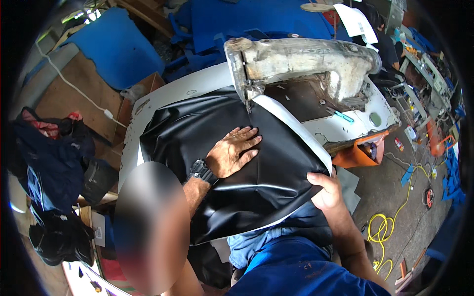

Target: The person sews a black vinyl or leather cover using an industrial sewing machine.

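A wide sheet of black leatherette [217, 123] with a white underside lies wrinkled over the white sewing table and hangs toward my lap. My left hand [234, 152], a black watch on its wrist, rests flat on the sheet with fingers stretched out. At the right edge of the sheet, my right hand [326, 191] pinches the material, thumb on top and fingers hidden below. The worn whitish sewing machine [306, 61] stands beyond, its needle end directly over the sheet, just ahead of my left hand. A blurred oval covers part of my left forearm.
A turquoise-handled tool [340, 115] lies on the table [132, 133] near the machine base. An orange pouch [363, 150] hangs at its right edge. Dark clothes [54, 158] are piled at left. Yellow cable [380, 229] loops over the floor at right.
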`<state>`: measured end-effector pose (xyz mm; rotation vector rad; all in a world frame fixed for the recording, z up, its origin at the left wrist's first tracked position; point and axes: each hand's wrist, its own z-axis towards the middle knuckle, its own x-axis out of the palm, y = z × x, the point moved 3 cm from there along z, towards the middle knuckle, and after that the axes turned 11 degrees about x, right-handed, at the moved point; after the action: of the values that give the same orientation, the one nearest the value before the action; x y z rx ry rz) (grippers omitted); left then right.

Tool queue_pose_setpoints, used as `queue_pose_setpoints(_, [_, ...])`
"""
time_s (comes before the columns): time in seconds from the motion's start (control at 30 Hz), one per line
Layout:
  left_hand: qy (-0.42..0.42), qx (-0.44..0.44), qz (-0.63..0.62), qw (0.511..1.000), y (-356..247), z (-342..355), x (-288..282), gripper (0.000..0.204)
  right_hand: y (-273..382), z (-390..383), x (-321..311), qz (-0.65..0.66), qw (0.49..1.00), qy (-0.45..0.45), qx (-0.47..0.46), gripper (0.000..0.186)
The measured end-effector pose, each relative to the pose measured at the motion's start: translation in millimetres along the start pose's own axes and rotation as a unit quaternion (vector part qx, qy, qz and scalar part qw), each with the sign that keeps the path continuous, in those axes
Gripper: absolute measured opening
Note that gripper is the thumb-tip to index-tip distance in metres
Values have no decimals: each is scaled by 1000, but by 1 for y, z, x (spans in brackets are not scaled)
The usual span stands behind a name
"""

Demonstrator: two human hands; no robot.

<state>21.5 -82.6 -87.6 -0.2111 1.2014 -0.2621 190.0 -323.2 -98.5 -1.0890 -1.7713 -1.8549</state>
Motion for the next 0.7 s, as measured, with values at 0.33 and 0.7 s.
queue_pose_setpoints(0.33, [-23, 45, 86, 995, -57, -10, 12, 72, -47, -19, -136, -304, 933, -155, 119, 39])
queue_pose_setpoints(0.7, [-105, 1, 159, 982, -53, -17, 35, 24, 192, 0, -180, -781, 428, -380, -250, 50])
